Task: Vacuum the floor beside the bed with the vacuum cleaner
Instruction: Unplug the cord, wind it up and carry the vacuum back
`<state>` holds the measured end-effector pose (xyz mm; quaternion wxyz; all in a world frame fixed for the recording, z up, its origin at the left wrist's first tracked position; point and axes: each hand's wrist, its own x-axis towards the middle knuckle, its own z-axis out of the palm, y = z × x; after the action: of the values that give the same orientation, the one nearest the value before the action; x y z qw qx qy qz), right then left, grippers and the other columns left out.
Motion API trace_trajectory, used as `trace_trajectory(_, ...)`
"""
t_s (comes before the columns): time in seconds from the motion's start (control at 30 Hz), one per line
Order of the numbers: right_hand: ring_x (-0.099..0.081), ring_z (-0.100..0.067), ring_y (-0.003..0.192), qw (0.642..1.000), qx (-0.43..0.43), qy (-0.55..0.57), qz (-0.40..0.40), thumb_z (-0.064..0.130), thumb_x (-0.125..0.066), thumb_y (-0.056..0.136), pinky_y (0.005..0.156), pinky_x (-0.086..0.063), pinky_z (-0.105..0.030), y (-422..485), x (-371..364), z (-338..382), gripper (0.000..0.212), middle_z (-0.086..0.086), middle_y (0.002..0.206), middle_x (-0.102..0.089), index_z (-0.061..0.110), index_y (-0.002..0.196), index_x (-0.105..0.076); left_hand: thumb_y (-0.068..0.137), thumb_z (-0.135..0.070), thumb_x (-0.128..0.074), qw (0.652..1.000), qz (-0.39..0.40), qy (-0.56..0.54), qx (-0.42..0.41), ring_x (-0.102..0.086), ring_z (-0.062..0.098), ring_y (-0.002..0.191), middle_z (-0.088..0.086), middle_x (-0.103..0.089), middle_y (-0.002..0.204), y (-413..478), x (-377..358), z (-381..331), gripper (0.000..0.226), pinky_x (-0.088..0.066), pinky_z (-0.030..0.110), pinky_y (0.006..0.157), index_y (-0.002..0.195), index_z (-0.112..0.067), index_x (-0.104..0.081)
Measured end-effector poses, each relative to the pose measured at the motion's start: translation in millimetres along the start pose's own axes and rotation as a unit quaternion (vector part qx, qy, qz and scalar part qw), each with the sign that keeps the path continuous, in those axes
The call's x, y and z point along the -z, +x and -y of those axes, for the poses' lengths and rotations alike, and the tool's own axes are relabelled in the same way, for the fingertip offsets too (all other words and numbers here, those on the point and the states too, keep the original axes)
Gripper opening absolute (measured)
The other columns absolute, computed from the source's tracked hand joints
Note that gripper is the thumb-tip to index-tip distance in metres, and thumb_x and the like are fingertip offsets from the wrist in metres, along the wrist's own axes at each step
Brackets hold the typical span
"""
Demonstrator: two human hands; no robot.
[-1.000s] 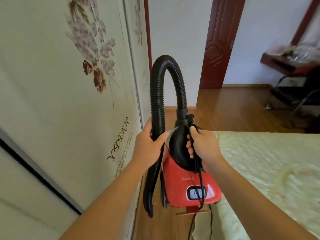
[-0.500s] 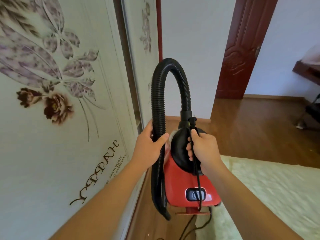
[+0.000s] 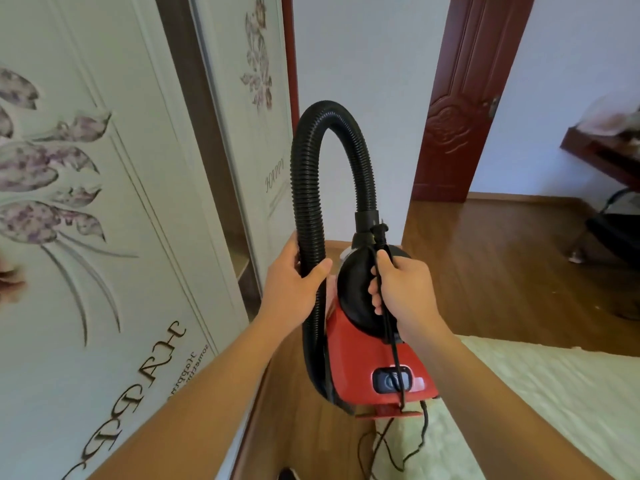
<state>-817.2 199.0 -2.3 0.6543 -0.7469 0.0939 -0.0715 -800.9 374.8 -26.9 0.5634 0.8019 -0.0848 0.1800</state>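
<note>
A small red vacuum cleaner (image 3: pixel 367 358) with a black top hangs in the air in front of me. My right hand (image 3: pixel 401 289) grips its black handle together with the black power cord (image 3: pixel 391 344), whose plug sticks up above my fingers. My left hand (image 3: pixel 294 285) grips the black ribbed hose (image 3: pixel 311 174), which arches up and back down into the cleaner. The hose end hangs beside the red body. The cord trails down toward the floor. The bed (image 3: pixel 540 403) with a pale green cover lies at the lower right.
White wardrobe doors (image 3: pixel 104 237) with flower prints stand close on my left, one slid partly open. A narrow strip of wooden floor (image 3: pixel 304 438) runs between wardrobe and bed. A dark red door (image 3: pixel 460 109) stands ahead, and a dark shelf (image 3: pixel 602 150) and chair are at far right.
The view has moved forward and turned a little; the wardrobe and door look nearer and less of the bed shows. Both hands keep the same grip on hose and handle.
</note>
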Motion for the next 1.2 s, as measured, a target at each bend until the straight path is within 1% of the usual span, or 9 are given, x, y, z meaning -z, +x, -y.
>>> trace_trajectory(0.2,-0.051,-0.019,0.039,1.0,0.004,-0.018,-0.016,0.032,-0.05,0.105,0.043,-0.045,-0.029,69,-14,-9,0.042,-0.004,0.051,-0.062,0.007,0.075,-0.065,0.094,-0.026,-0.069,1.0,0.014,-0.025,0.009,-0.062,-0.006,0.106,-0.028,-0.065,0.112,61,-21,39,0.046,-0.05,0.02,0.092,0.135,-0.038,-0.052)
trace_trajectory(0.33,-0.05,-0.02,0.039,0.999,-0.009,-0.012,-0.045,0.031,-0.05,0.105,0.04,-0.044,-0.029,131,-26,-10,0.043,-0.006,0.052,-0.061,0.005,0.074,-0.065,0.092,-0.035,-0.067,0.998,0.045,-0.038,-0.004,-0.062,-0.004,0.106,-0.026,-0.065,0.111,125,-40,65,0.047,-0.052,0.023,0.093,0.136,-0.04,-0.05)
trace_trajectory(0.53,-0.049,-0.019,0.039,0.997,-0.015,-0.016,-0.07,0.03,-0.051,0.104,0.039,-0.043,-0.028,227,-52,-3,0.043,-0.006,0.051,-0.06,0.006,0.071,-0.064,0.083,-0.054,-0.062,0.996,0.061,-0.06,-0.007,-0.061,-0.008,0.108,-0.031,-0.063,0.117,227,-58,103,0.058,-0.051,0.021,0.092,0.139,-0.048,-0.046)
trace_trajectory(0.6,-0.049,-0.019,0.039,0.997,-0.014,-0.01,-0.081,0.029,-0.051,0.105,0.039,-0.044,-0.028,255,-57,0,0.042,-0.005,0.051,-0.06,0.006,0.072,-0.065,0.082,-0.056,-0.062,0.996,0.066,-0.062,-0.011,-0.06,-0.009,0.109,-0.034,-0.062,0.118,256,-66,110,0.06,-0.05,0.014,0.089,0.139,-0.048,-0.045)
trace_trajectory(0.77,-0.049,-0.018,0.04,0.996,-0.024,0.019,-0.089,0.03,-0.052,0.104,0.039,-0.043,-0.028,325,-61,1,0.042,-0.006,0.052,-0.06,0.007,0.072,-0.065,0.088,-0.038,-0.066,0.995,0.074,-0.07,-0.013,-0.059,-0.012,0.11,-0.038,-0.061,0.118,320,-92,128,0.057,-0.044,0.003,0.087,0.129,-0.069,-0.041)
trace_trajectory(0.83,-0.048,-0.019,0.04,0.995,-0.032,0.03,-0.085,0.03,-0.052,0.104,0.039,-0.042,-0.027,355,-62,-4,0.041,-0.006,0.052,-0.06,0.008,0.071,-0.064,0.092,-0.027,-0.067,0.994,0.076,-0.072,-0.006,-0.059,-0.011,0.11,-0.032,-0.063,0.119,346,-106,142,0.056,-0.044,0.004,0.088,0.136,-0.054,-0.046)
trace_trajectory(0.9,-0.048,-0.019,0.04,0.995,-0.037,0.037,-0.08,0.03,-0.052,0.104,0.039,-0.042,-0.027,387,-62,-11,0.041,-0.005,0.052,-0.059,0.008,0.071,-0.064,0.094,-0.024,-0.067,0.995,0.08,-0.059,-0.007,-0.059,-0.009,0.11,-0.025,-0.064,0.121,372,-121,155,0.057,-0.045,0.005,0.09,0.145,-0.037,-0.047)
trace_trajectory(1.03,-0.05,-0.019,0.04,0.997,-0.045,0.034,-0.058,0.03,-0.052,0.103,0.039,-0.042,-0.026,465,-58,-24,0.039,-0.005,0.052,-0.061,0.01,0.071,-0.065,0.095,-0.022,-0.066,0.997,0.07,-0.04,0.002,-0.061,-0.007,0.107,-0.024,-0.065,0.117,430,-156,177,0.053,-0.047,0.008,0.088,0.143,-0.035,-0.049)
trace_trajectory(1.2,-0.05,-0.019,0.039,0.999,-0.028,0.026,-0.022,0.032,-0.052,0.102,0.038,-0.041,-0.027,562,-52,-21,0.041,-0.005,0.052,-0.061,0.01,0.07,-0.065,0.095,-0.023,-0.066,0.998,0.043,-0.036,0.026,-0.067,0.008,0.101,-0.014,-0.069,0.106,503,-196,193,0.042,-0.055,0.038,0.096,0.135,-0.032,-0.054)
